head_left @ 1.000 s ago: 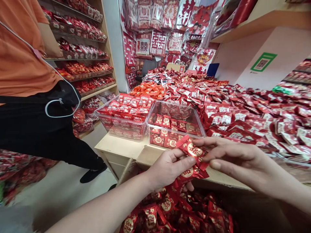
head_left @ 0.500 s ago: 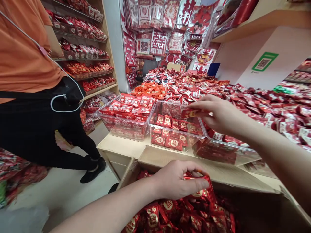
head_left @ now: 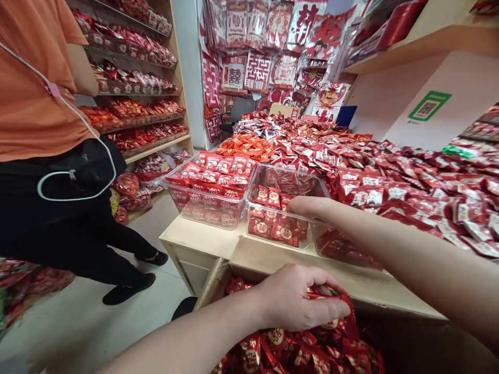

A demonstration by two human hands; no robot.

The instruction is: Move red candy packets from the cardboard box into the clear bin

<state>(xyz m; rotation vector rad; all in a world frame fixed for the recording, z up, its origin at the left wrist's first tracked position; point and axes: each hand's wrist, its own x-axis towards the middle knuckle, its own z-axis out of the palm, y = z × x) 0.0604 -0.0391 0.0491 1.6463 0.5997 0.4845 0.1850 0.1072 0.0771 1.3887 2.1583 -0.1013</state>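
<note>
My left hand (head_left: 300,301) is closed around red candy packets (head_left: 351,314) with gold emblems, above the open cardboard box (head_left: 259,254). More red-and-gold candies (head_left: 280,340) fill the part of the box beneath it. My right hand (head_left: 312,208) reaches over the rim into a clear plastic bin (head_left: 286,171). Its fingertips are down at the small red candies (head_left: 263,228) arranged in there; the back of the hand hides most of the fingers and anything between them.
Left of that bin stands another clear bin (head_left: 206,208) full of red packets. Loose wrapped sweets (head_left: 374,182) heap across the table. A person in an orange shirt (head_left: 35,93) stands at the left by stocked shelves (head_left: 132,93). Red decorations (head_left: 257,41) hang behind.
My right hand has lowered from above the bin into it, and the packet it held is now out of sight. The person at the left has shifted their legs.
</note>
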